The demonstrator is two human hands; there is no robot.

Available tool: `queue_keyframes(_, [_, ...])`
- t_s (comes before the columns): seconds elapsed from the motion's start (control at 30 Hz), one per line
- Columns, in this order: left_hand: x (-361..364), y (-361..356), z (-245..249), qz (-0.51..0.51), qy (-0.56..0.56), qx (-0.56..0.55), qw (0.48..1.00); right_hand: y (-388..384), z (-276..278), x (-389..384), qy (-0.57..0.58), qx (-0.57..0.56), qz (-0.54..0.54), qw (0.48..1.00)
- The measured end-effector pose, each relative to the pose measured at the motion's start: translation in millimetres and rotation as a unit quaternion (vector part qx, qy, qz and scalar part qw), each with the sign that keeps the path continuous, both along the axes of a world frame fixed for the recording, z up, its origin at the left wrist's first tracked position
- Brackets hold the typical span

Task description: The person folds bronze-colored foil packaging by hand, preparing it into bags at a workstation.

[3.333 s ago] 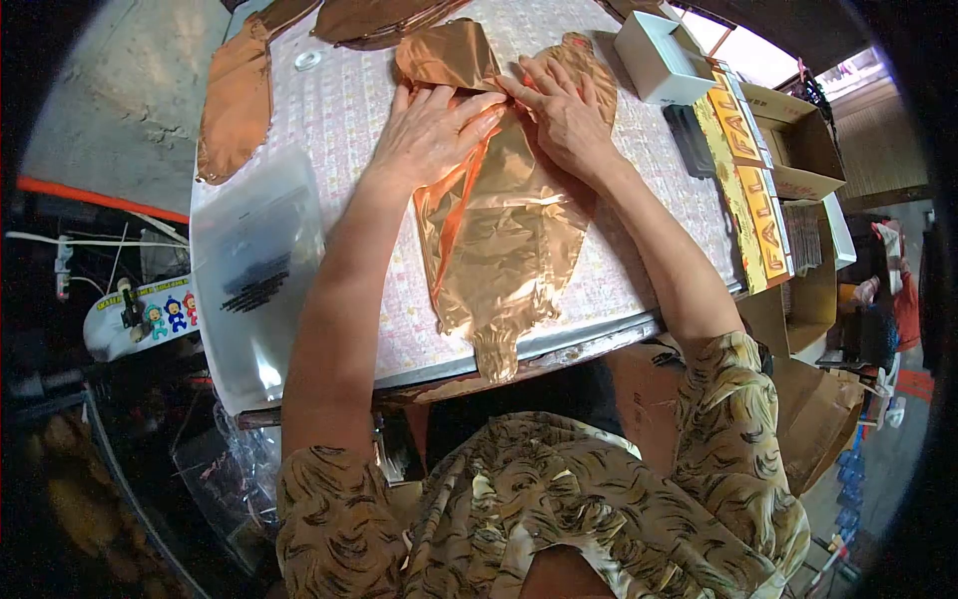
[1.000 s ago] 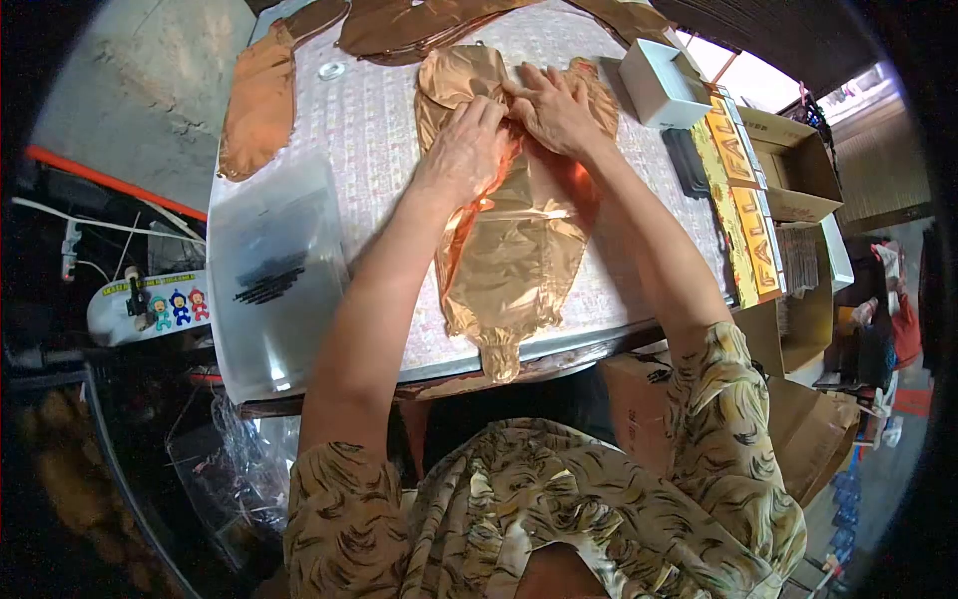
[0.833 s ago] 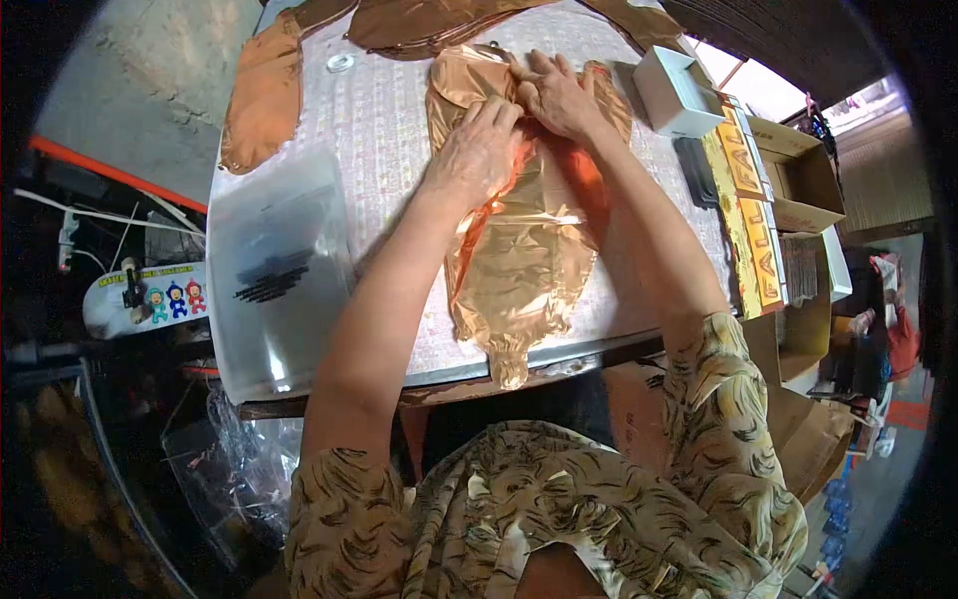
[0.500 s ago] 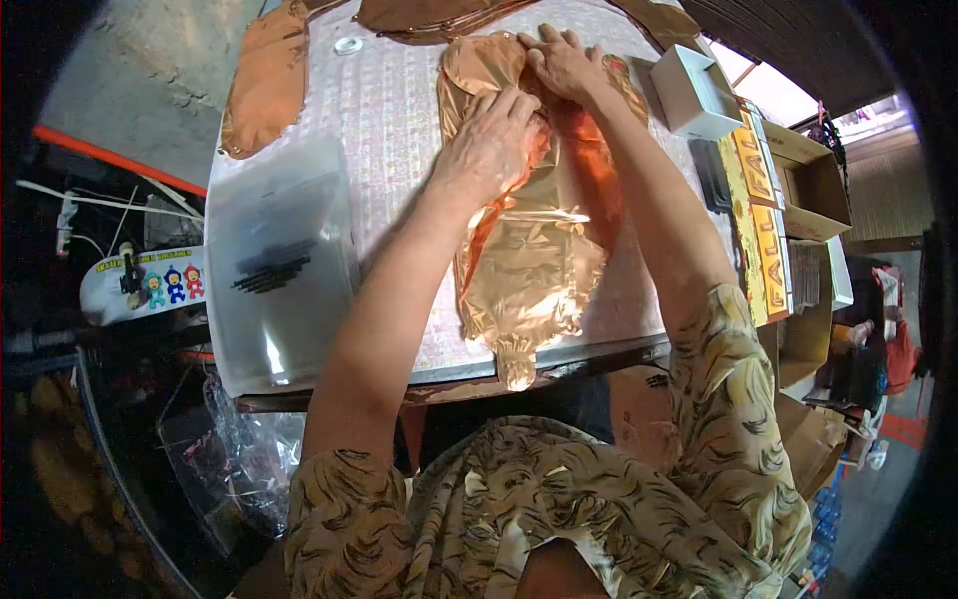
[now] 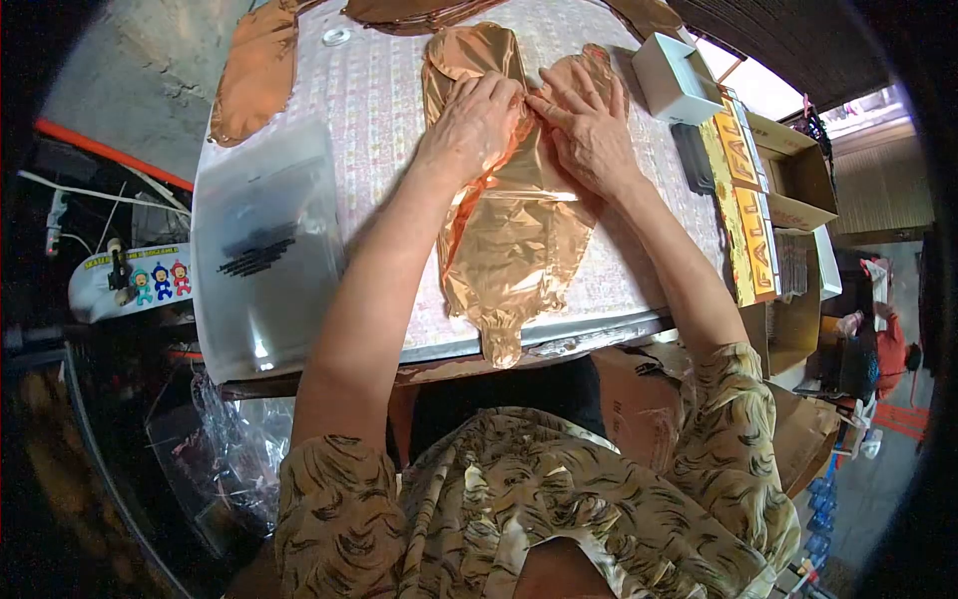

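A shiny copper-gold foil balloon [image 5: 514,245] lies lengthwise in front of me, its narrow neck hanging just over the near table edge. My left hand [image 5: 469,130] is on its upper left part, fingers bent and closed on a fold of the foil; the fingertips are partly hidden. Beside it, my right hand [image 5: 591,140] rests on the right side of the foil with its fingers spread, the index fingertip close to the left fingers. A rounded flap of foil sticks out beyond the right fingers.
A clear plastic bag [image 5: 264,309] with black print lies on the left. More copper foil pieces [image 5: 257,80] are at the far left and back. A white ring [image 5: 336,37] sits near them. At right stand a white box [image 5: 671,80], a dark case [image 5: 692,160] and yellow boxes [image 5: 743,200].
My right hand has come down toward me from the top of the balloon, its fingers now spread on the right side. The left hand stays on the foil. The view has shifted slightly.
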State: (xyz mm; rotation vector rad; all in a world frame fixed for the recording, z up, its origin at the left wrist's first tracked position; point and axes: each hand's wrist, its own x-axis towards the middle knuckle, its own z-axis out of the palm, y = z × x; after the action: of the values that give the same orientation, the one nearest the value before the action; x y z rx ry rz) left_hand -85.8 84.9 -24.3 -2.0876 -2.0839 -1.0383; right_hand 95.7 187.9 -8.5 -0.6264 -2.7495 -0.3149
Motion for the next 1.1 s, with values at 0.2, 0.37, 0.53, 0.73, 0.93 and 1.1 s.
queue_keyframes(0.2, [-3.5,0.6,-7.1,-0.024,0.032,0.062,0.997,-1.2,0.9,-1.7,-0.011,0.062,0.006,0.998])
queue_keyframes(0.37, [-4.8,2.4,-13.5,-0.019,0.049,0.066,0.996,0.8,-7.2,-0.3,0.019,0.062,0.024,0.998])
queue_keyframes(0.53, [-4.3,2.9,-14.1,-0.021,0.038,0.07,0.997,2.0,-12.2,2.2,0.049,0.012,-0.023,0.998])
queue_keyframes(0.73, [-3.9,2.0,-14.6,-0.01,0.043,0.052,0.998,-3.8,-11.8,0.7,0.053,0.007,0.002,0.999])
queue_keyframes(0.93, [-4.0,2.1,-13.0,-0.021,0.032,0.036,0.999,-3.6,-10.7,0.9,0.017,0.038,0.003,0.999])
queue_keyframes(1.1, [-1.4,4.2,-14.3,0.002,0.045,0.08,0.996,-2.4,-8.3,1.3,0.007,0.036,0.021,0.999])
